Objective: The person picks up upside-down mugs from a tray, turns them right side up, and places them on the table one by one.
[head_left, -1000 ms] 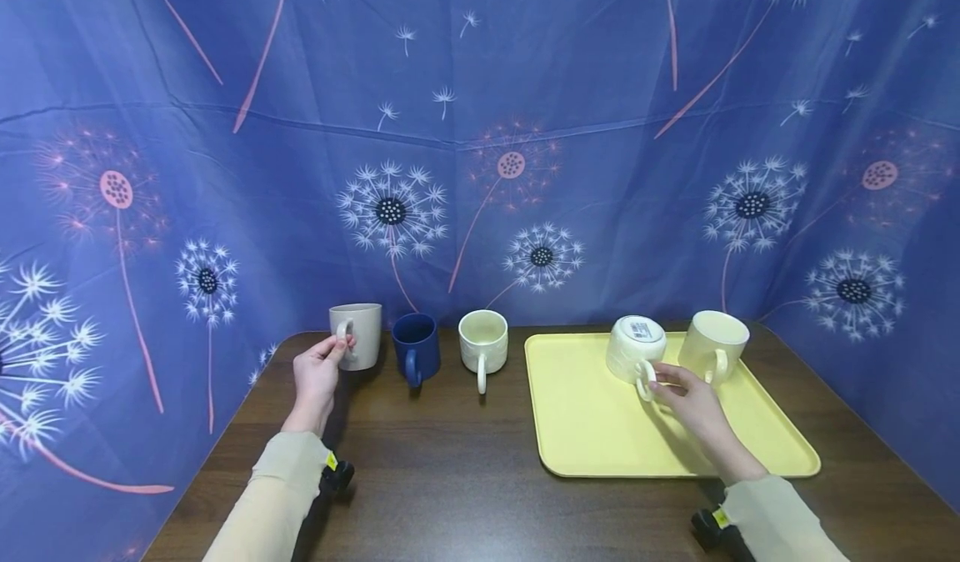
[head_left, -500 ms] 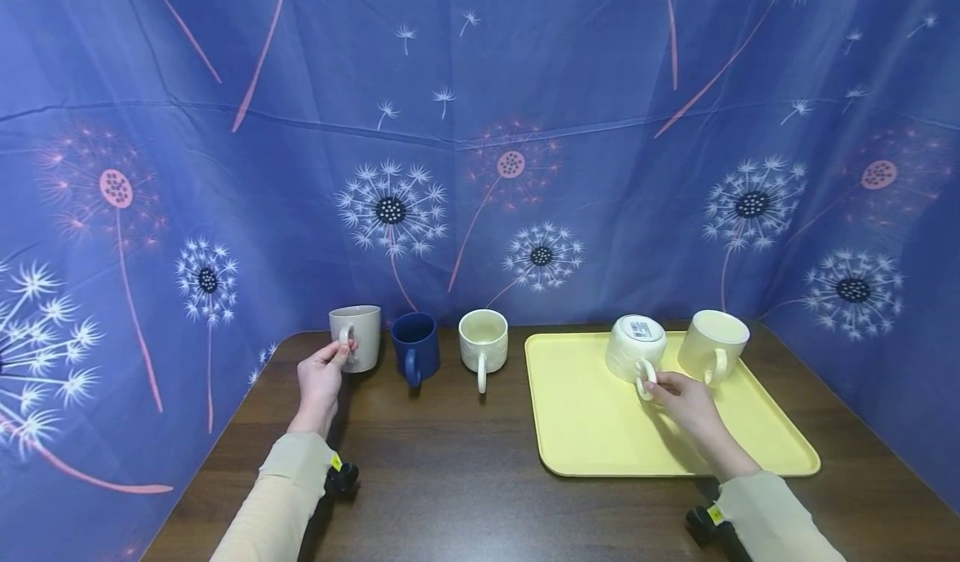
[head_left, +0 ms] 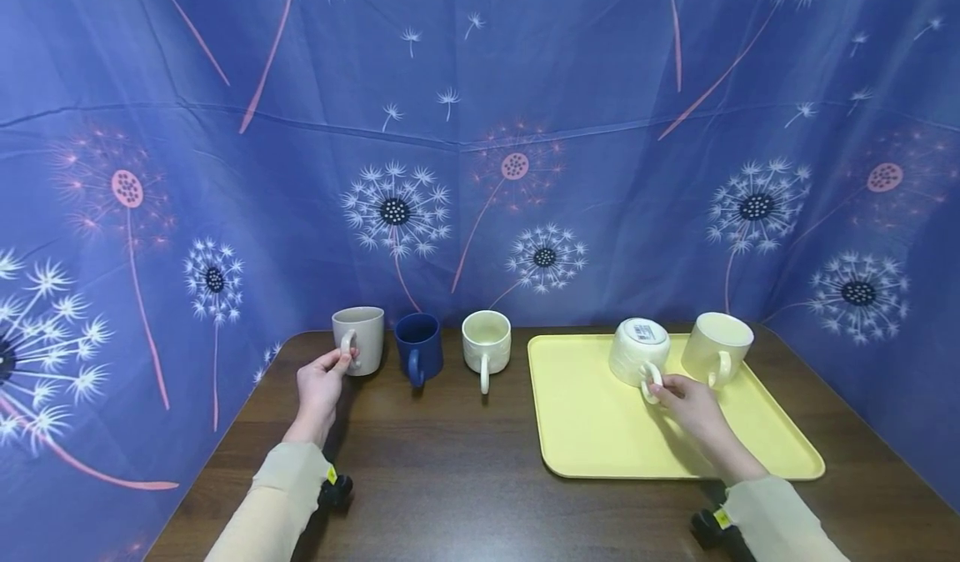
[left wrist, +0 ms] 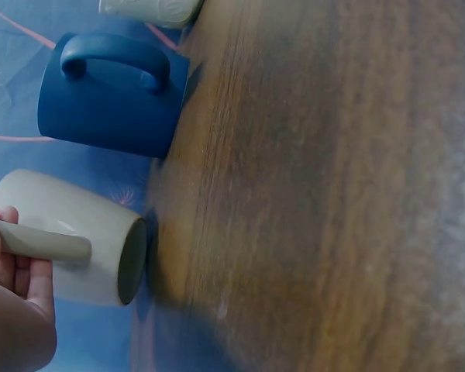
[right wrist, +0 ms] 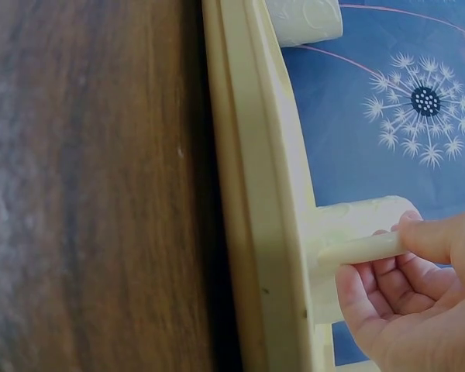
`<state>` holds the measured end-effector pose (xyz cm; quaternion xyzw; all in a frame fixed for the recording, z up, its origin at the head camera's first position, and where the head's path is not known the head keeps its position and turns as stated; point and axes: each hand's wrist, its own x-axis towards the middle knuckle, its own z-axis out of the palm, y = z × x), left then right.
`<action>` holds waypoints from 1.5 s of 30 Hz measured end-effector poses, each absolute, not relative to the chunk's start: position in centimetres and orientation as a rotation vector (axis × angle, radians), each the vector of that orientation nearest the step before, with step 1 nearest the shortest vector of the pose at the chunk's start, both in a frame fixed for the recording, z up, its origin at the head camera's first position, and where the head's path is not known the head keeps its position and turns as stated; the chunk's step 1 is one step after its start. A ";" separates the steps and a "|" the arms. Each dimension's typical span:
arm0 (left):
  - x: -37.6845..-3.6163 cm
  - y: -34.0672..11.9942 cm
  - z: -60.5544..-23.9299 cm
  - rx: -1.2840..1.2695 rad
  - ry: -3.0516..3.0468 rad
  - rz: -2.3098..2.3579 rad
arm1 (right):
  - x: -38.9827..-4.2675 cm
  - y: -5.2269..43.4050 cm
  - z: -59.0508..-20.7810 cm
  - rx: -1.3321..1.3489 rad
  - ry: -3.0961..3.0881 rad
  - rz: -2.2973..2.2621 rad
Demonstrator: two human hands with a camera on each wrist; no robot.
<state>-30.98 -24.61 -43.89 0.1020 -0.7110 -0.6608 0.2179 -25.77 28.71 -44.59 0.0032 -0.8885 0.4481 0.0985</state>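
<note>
Currently the fingers (left wrist: 19, 271) of the left hand (head_left: 321, 385) are curling round the handle of the beige mug (head_left: 359, 339), thumb and fingertips pinching it, as the left wrist view shows. That beige mug is standing upright near the back left corner of the worktop (head_left: 450, 470), its handle facing the person. Just beside it to the right the dark blue mug (head_left: 417, 348) is sitting upright, close but seemingly not touching, and further right, a little apart, a cream mug (head_left: 487, 342) is standing with its handle toward the person too.

Over on the other side, the fingers (right wrist: 387, 279) of the right hand (head_left: 692, 403) are clamping the handle of the overturned cream mug (head_left: 639, 351), the thumb lying along the top of the handle and the other fingers curling beneath it. This mug is resting mouth down on the yellow tray (head_left: 592, 429), a label showing on its upturned base. Just beside it, toward the tray's back right corner, a pale upright mug (head_left: 717, 347) is standing inside the tray. The tray itself is lying flat on the right half of the worktop. Cream sleeves are covering both forearms, and a blue dandelion-printed cloth (head_left: 480, 128) is hanging behind and around the worktop.
</note>
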 end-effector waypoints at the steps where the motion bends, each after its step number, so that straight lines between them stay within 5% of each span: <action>1: -30.9 -24.6 -43.8 0.291 -1.976 -1.819 | -25.7 28.7 -44.6 0.015 -2.627 1.331; 20: -28.7 -25.0 -44.4 0.414 -2.178 -1.610 | -24.8 28.8 -42.3 0.099 -2.676 1.375; 45: -26.9 -25.7 -43.4 0.240 -2.451 -1.260 | -23.3 28.3 -39.4 0.128 -2.677 1.658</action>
